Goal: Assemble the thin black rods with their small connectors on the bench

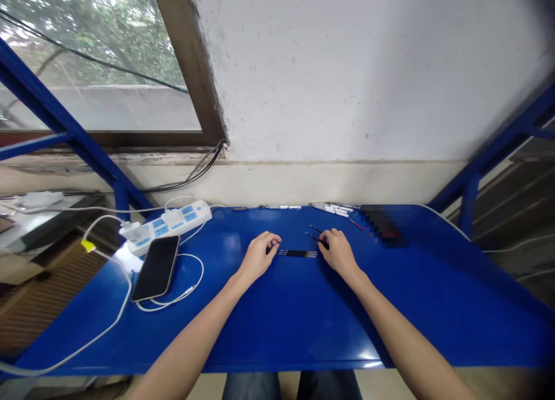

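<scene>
Several pen refills (297,254) lie side by side in a small bundle on the blue tabletop, dark along the middle with lighter ends. My left hand (259,255) rests just left of the bundle, fingers loosely curled and thumb slightly apart from them, with nothing seen between. On the other side, my right hand (339,252) is closed on two thin dark pen refills (313,236), whose tips point to the left above the bundle. Its fingers cover the rear ends of those two.
White pen parts (333,208) and more thin pieces (284,207) line the table's back edge by the wall. A pixelated dark object (384,223) lies back right. To the left are a phone (156,268), a power strip (173,223) and looping white cables (191,290).
</scene>
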Tool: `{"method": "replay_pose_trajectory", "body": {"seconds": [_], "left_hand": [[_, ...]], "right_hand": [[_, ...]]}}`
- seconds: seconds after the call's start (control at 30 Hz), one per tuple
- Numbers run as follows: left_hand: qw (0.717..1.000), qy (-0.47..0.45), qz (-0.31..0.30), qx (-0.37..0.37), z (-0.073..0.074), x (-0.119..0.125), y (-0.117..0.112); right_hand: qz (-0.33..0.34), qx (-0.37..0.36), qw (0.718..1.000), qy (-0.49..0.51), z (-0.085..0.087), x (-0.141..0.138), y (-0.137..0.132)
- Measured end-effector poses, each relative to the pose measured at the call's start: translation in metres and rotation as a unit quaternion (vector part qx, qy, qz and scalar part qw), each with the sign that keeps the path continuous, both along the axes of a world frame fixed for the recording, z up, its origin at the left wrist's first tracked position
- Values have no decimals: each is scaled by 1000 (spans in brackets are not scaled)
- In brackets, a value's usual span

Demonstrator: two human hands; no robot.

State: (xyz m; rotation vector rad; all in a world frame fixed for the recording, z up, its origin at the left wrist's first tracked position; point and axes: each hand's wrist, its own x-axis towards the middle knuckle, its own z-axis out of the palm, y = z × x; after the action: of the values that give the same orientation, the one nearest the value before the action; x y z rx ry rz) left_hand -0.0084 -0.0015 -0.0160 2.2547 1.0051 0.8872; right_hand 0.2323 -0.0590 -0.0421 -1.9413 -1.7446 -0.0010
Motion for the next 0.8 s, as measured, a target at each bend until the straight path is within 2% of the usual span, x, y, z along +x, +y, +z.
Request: {"method": "replay_pose_trajectory", "body": {"seconds": [0.2,0.27,0.33,0.43,0.53,0.63,0.8], "left_hand": [[1000,-17,10,-15,-2,0,1],[999,-34,10,-35,-1,0,1],[997,-52,20,-58,-1,0,1],[991,-86,36,-92,1,2,2],[981,-142,32,-131,1,3,4],[965,-191,26,-176,2,3,5],[949,-221,32,-223,5,2,6]], "right_hand": [[31,11,999,35,2,-1,1],[45,1,994,97,6,-2,1],[64,-20,977,200,12,-4,1],[96,-43,924,367,24,-8,0],[108,-55,867,483,32,-11,-2],[108,-53,817,564,34,-14,-3],[139,-58,737,658,34,-17,-3]]}}
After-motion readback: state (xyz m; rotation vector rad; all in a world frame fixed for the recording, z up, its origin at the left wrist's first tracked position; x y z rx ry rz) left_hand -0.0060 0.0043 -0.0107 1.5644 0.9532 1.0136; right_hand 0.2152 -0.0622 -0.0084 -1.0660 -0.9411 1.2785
